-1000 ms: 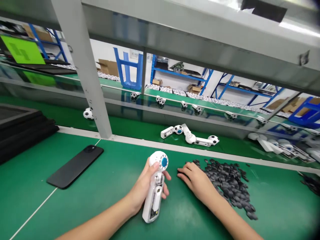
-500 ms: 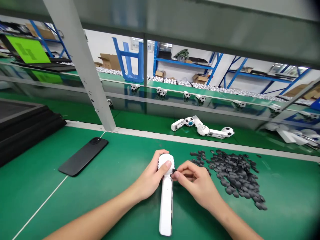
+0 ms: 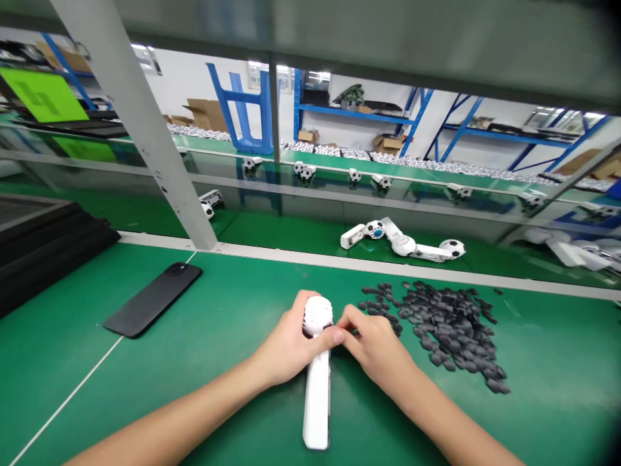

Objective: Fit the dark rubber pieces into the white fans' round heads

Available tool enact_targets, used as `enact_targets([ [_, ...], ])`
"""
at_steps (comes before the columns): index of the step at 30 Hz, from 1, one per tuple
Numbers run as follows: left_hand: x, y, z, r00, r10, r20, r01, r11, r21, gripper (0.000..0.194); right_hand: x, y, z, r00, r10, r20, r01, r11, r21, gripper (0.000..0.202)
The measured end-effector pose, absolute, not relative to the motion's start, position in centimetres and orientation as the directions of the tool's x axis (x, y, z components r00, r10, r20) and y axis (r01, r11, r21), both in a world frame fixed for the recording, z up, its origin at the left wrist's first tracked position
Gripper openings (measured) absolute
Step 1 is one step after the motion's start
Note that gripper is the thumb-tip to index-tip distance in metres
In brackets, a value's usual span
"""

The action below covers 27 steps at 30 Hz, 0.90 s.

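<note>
A white device with a round head and a long flat handle lies upright in the view, its head away from me. My left hand is closed around its neck and head, the thumb laid across the neck toward the right. Dark patches show along the head's edge. At the right side of the head, my right hand is closed in a pinch, thumb and forefinger meeting beside my left thumb tip. What the pinch holds, if anything, is hidden. Right of that hand spreads a pile of small black pieces.
A black phone lies left on the green table. Dark stacked sheets sit at the far left. Beyond the metal rail, football-patterned white devices lie on a green belt. A slanted metal post rises at left.
My left thumb has moved off the head's face down to the neck. The black piece seen earlier in my right fingertips no longer shows. The view has shifted slightly.
</note>
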<state>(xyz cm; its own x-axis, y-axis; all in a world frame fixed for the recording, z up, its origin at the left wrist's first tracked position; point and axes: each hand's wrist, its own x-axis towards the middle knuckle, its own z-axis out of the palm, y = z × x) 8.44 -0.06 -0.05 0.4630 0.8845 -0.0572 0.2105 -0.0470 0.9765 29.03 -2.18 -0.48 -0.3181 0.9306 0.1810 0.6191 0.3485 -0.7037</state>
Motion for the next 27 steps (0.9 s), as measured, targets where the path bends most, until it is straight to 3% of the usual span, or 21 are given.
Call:
enact_targets([
  [7, 8.5, 0.1, -0.2, 0.495, 0.867, -0.061, 0.223, -0.060, 0.973, 0.054, 29.2, -1.6, -0.4, -0.364, 0.899, 0.243, 0.649, 0.432, -0.626, 0.021],
  [12, 8.2, 0.6, -0.2, 0.502, 0.862, -0.065, 0.153, -0.015, 0.988, 0.061, 30.1, -1.5, 1.1, -0.511, 0.806, 0.297, 0.624, 0.586, -0.517, 0.008],
  [14, 7.6, 0.8, -0.1, 0.493, 0.866, -0.085, 0.184, -0.008, 0.983, 0.059, 31.2, -1.3, 1.6, -0.532, 0.789, 0.307, 0.612, 0.609, -0.505, 0.017],
  [21, 6.6, 0.2, 1.2, 0.459, 0.888, -0.015, 0.328, -0.154, 0.932, 0.049, 35.0, 1.1, 0.3, -0.200, 0.878, 0.435, 0.747, 0.424, -0.512, 0.022],
  [23, 6.9, -0.2, 1.8, 0.455, 0.891, -0.009, 0.302, -0.144, 0.942, 0.053, 34.5, 1.0, 0.5, -0.186, 0.861, 0.472, 0.689, 0.457, -0.562, 0.025],
  [27, 8.0, -1.3, 2.7, 0.520, 0.854, -0.019, 0.179, -0.087, 0.980, 0.084, 31.2, -1.4, 2.2, -0.216, 0.802, 0.557, 0.414, 0.592, -0.692, 0.046],
])
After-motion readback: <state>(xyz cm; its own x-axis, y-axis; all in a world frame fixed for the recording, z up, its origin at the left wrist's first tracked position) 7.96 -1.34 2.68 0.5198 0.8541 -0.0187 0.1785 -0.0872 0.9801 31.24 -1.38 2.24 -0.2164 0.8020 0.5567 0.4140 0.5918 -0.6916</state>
